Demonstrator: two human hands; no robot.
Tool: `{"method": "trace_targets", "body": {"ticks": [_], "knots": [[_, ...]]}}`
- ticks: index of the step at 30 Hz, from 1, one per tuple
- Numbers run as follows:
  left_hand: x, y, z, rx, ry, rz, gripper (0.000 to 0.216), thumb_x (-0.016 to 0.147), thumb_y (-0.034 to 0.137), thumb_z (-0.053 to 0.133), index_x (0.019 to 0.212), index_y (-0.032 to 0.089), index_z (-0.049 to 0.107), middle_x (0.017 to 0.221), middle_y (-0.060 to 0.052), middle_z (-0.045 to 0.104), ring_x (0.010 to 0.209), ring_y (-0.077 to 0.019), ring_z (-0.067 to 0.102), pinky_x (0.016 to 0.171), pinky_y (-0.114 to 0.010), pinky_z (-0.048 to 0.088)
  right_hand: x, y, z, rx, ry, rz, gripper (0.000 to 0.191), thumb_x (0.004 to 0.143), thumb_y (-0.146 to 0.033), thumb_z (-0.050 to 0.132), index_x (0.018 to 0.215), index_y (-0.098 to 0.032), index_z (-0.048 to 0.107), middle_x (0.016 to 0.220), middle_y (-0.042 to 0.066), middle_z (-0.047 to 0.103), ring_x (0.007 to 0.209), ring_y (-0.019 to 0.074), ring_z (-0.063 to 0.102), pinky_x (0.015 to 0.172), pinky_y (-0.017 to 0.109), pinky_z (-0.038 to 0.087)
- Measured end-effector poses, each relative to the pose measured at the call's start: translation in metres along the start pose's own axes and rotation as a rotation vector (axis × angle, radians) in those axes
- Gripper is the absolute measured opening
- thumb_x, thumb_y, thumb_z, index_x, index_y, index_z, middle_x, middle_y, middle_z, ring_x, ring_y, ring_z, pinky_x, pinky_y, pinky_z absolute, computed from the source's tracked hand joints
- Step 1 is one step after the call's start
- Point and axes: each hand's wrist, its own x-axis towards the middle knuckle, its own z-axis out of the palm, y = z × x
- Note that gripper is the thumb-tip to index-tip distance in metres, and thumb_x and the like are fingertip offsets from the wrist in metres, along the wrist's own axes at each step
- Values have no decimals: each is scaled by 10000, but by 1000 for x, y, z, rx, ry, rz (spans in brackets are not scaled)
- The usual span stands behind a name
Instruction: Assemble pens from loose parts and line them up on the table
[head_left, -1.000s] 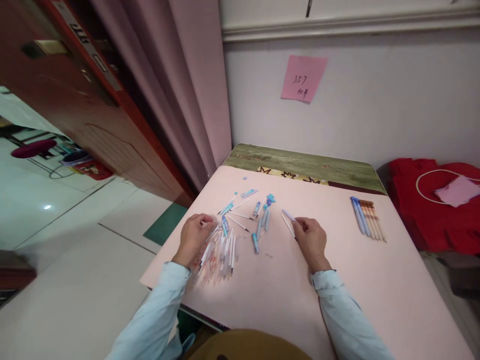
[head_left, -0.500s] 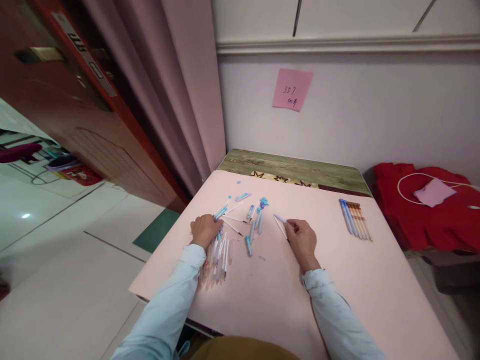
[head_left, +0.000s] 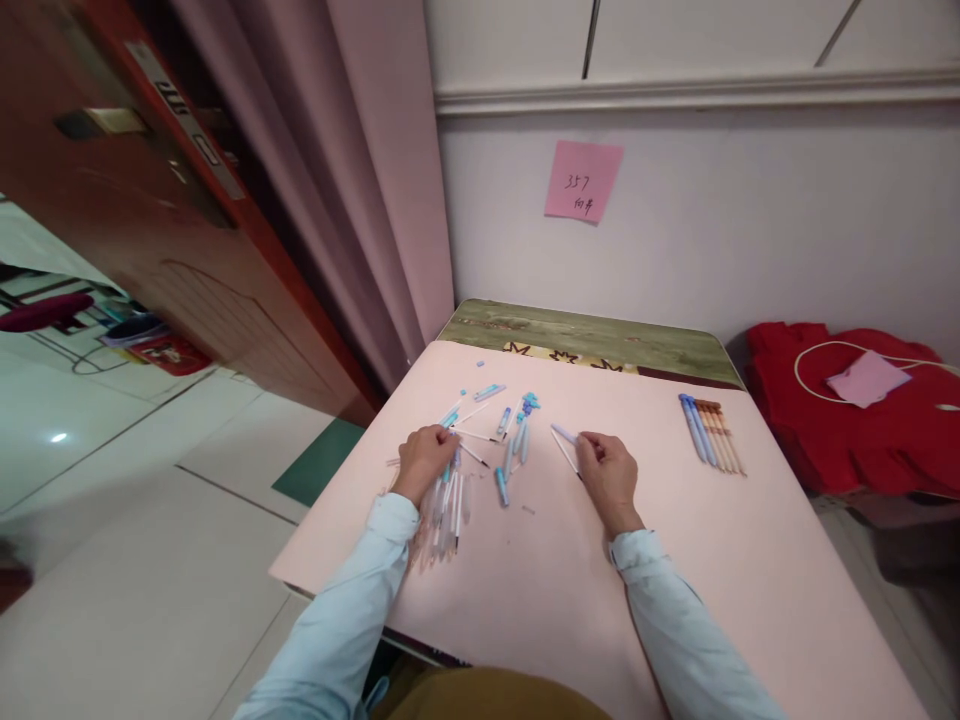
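Note:
My right hand (head_left: 609, 478) is closed in a pinch on one end of a lavender pen barrel (head_left: 564, 433), low over the pink tabletop. A thin white pen refill (head_left: 564, 452) slants just below the barrel, its dark tip near my fingers. At the left pile my left hand (head_left: 426, 462) has its fingers drawn together; what they hold, if anything, is hidden. Clear pen tubes and white refills (head_left: 457, 505) lie beside and below it, with blue pen parts (head_left: 450, 415) at its fingertips. Between my hands lie grey-blue barrels (head_left: 517, 442) and a blue-capped piece (head_left: 502, 486).
Small blue and purple pen toppers (head_left: 530, 402) sit near the table's middle. A row of assembled blue and brown pens (head_left: 711, 435) lies at the right. Behind stands a wall with a pink note (head_left: 583, 182); red cloth (head_left: 840, 440) is beyond the right edge.
My left hand has shifted slightly right and away from me over the pile. My right fingers have drawn closer together on the lavender barrel. The view has shifted a little.

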Motion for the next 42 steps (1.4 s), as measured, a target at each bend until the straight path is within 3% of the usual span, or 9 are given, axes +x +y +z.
{"method": "trace_targets", "body": {"ticks": [6, 8, 13, 17, 21, 28, 32, 38, 42], "knots": [[-15, 13, -5, -355, 63, 114, 182, 746, 355, 620, 663, 193, 632, 650, -4, 638, 651, -173, 568, 622, -276, 369, -8, -16, -10, 267, 133, 87, 387, 849, -476, 566, 937, -138, 733, 886, 93, 705, 696, 171, 598, 652, 282, 487], [-23, 22, -6, -619, 25, 143, 232, 737, 404, 650, 680, 181, 620, 612, 9, 605, 591, -146, 536, 584, -258, 375, -19, -36, -16, 363, 37, 118, 378, 843, -483, 585, 941, -146, 726, 808, 65, 702, 636, 160, 584, 604, 272, 487], [-55, 51, 0, -1161, -240, 26, 333, 733, 482, 692, 755, 164, 596, 635, -7, 622, 541, -129, 557, 534, -248, 438, -56, -100, -20, 572, -459, 97, 315, 838, -468, 626, 931, -178, 707, 744, 26, 694, 564, 136, 599, 512, 230, 482], [-78, 59, 8, -1281, -273, -15, 327, 747, 457, 710, 773, 148, 607, 669, -20, 632, 584, -132, 594, 571, -257, 491, -72, -119, -16, 575, -504, 103, 270, 842, -444, 637, 831, -178, 686, 661, 9, 668, 557, 129, 597, 540, 223, 482], [-96, 51, 17, -1346, -262, -78, 304, 738, 403, 740, 811, 140, 607, 696, -13, 629, 582, -119, 592, 573, -250, 494, -81, -109, -13, 551, -557, 118, 255, 837, -420, 648, 769, -175, 673, 646, 10, 655, 553, 126, 581, 537, 221, 478], [-116, 29, 24, -1436, -275, -159, 449, 717, 290, 780, 1086, 154, 562, 724, -19, 661, 614, -129, 618, 588, -246, 506, -99, -102, -15, 512, -637, 81, 275, 849, -430, 639, 765, -171, 675, 646, 13, 654, 540, 121, 561, 516, 213, 452], [-108, 14, 5, -1502, -212, -204, 390, 727, 269, 774, 1044, 142, 584, 730, -31, 670, 606, -117, 616, 557, -209, 500, -91, -100, -14, 472, -590, 55, 295, 877, -451, 591, 819, -177, 683, 644, 8, 639, 549, 126, 558, 507, 212, 436], [-80, -19, -37, -1648, 77, -246, 294, 749, 99, 724, 1014, 148, 606, 729, -29, 677, 574, -108, 628, 578, -205, 551, -68, -91, 3, 185, -541, -83, 190, 867, -346, 595, 785, -209, 698, 678, 0, 681, 574, 133, 573, 553, 230, 408], [-73, -30, -47, -1766, 66, -406, 137, 837, 22, 578, 915, 131, 605, 693, -38, 655, 546, -108, 624, 526, -193, 550, -59, -105, 22, 68, -555, -171, 137, 849, -287, 611, 803, -227, 725, 765, 5, 715, 633, 141, 605, 621, 248, 426]]}}
